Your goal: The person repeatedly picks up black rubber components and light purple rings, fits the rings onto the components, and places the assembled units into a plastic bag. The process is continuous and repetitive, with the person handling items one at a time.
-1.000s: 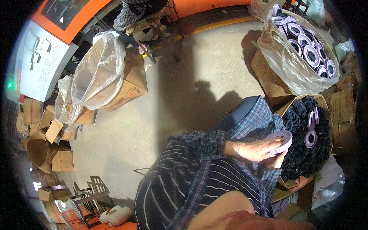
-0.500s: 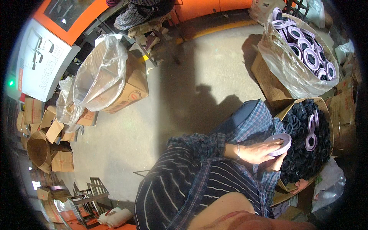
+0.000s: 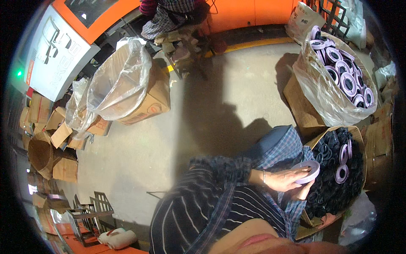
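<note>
Both my hands meet on one lilac ring point(image 3: 308, 171): left hand point(image 3: 282, 180) lies over it, fingers closed on its rim; right hand point(image 3: 301, 192) sits under it, grip hidden. Just beyond is a box point(image 3: 358, 139) of black rings with a few lilac ones. Farther off, a bagged box point(image 3: 315, 95) holds lilac rings. Across the floor point(image 3: 139, 156), a bag-lined box point(image 3: 156, 101).

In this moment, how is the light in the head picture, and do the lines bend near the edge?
Head view: bright light throws a dark shadow on the concrete floor; the clear bag shows glare; the orange wall curves toward the black rim; hands on the purple ring are fairly sharp.
</note>
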Tool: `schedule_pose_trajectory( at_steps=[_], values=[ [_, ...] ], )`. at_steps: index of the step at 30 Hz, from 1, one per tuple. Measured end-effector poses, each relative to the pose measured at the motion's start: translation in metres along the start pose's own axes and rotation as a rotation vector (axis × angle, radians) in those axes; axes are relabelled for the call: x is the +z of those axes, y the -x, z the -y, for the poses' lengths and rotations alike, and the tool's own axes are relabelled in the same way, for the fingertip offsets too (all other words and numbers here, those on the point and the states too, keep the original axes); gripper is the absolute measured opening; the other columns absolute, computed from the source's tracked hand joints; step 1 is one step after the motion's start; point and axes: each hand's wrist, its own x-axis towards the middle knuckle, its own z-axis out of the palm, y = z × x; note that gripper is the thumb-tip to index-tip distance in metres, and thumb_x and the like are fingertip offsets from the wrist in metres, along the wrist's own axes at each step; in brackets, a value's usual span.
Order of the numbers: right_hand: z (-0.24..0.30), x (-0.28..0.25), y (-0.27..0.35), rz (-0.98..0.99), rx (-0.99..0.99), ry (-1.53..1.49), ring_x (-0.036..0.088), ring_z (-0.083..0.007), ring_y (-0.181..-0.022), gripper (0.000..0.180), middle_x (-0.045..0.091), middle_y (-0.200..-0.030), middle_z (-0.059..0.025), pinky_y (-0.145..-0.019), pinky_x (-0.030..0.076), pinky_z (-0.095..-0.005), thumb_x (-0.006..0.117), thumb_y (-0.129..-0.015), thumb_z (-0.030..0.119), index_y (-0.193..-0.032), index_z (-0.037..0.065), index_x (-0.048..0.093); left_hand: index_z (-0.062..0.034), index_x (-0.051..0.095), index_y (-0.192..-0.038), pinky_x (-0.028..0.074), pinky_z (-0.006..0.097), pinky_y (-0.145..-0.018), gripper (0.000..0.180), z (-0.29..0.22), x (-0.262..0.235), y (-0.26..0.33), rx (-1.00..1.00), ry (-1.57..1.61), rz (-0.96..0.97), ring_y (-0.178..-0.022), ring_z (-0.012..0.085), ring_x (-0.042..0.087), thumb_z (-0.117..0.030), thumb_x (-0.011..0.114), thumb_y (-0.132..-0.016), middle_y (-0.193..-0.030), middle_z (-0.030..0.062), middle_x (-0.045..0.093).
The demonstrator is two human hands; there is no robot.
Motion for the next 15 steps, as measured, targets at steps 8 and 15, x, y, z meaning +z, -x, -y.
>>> schedule_pose_trajectory(
  at_steps=[8, 15],
  values=[
    [-0.003, 0.009, -0.002, -0.031, -0.021, 0.068, 0.047, -0.0327, -0.134, 0.075, 0.044, -0.149, -0.0132, -0.112, 0.039, -0.0462, 0.032, -0.099, 0.065, -0.153, 0.013, 0.030, 0.0033, 0.027, -0.150, 0.030, 0.045, -0.118, 0.070, -0.003, -0.005, 0.001, -0.024, 0.021, 0.013, -0.142, 0.0386, 0.033, -0.010, 0.062, -0.092, -0.152, 0.0257, 0.033],
    [-0.009, -0.001, -0.003, 0.002, -0.004, 0.026, 0.047, -0.0327, -0.133, 0.075, 0.044, -0.149, -0.0134, -0.112, 0.039, -0.0463, 0.031, -0.100, 0.065, -0.153, 0.013, 0.030, 0.0039, 0.031, -0.147, 0.032, 0.046, -0.116, 0.069, 0.005, 0.001, 0.001, -0.044, 0.027, 0.017, -0.140, 0.0393, 0.036, -0.009, 0.066, -0.089, -0.149, 0.0270, 0.037]
  ],
)
